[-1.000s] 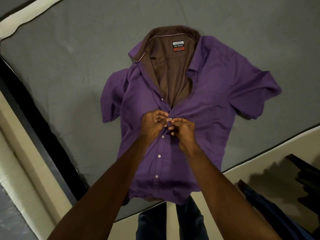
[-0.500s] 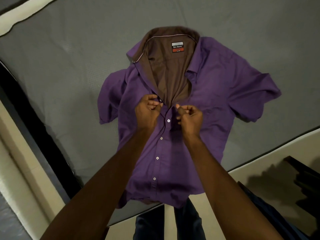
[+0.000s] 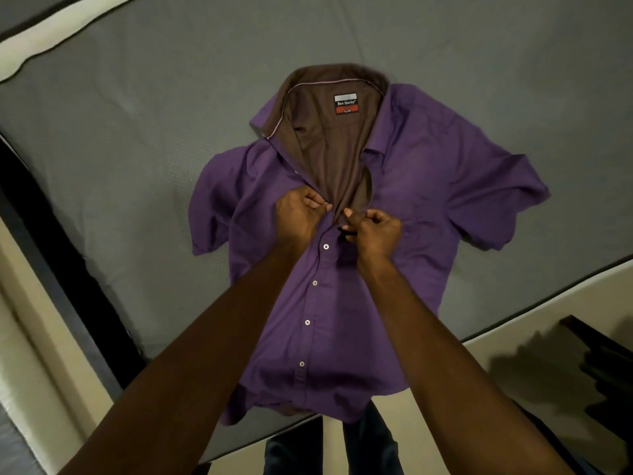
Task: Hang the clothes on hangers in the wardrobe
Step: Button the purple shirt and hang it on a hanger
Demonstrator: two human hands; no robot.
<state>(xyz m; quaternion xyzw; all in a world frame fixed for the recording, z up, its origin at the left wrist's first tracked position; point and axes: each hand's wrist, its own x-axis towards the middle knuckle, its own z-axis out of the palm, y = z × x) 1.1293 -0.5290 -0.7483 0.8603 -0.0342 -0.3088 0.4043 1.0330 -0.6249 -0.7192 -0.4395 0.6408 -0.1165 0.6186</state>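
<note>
head | both hands pinch plackets of purple woven shirt (image 3: 428,186) | left hand (image 3: 296,214) | right hand (image 3: 375,229)

This looks like a bedroom in a home. A wide grey mattress (image 3: 144,125) with pale piping along its edge fills most of the view, sitting in a dark bed frame (image 3: 58,255) over a light floor (image 3: 507,358). A purple short-sleeved shirt (image 3: 428,186) with a brown lining and a neck label lies spread flat on the bare mattress (no sheet covers it). A dark piece of furniture (image 3: 603,365) stands at the lower right, too shadowed to identify.
</note>
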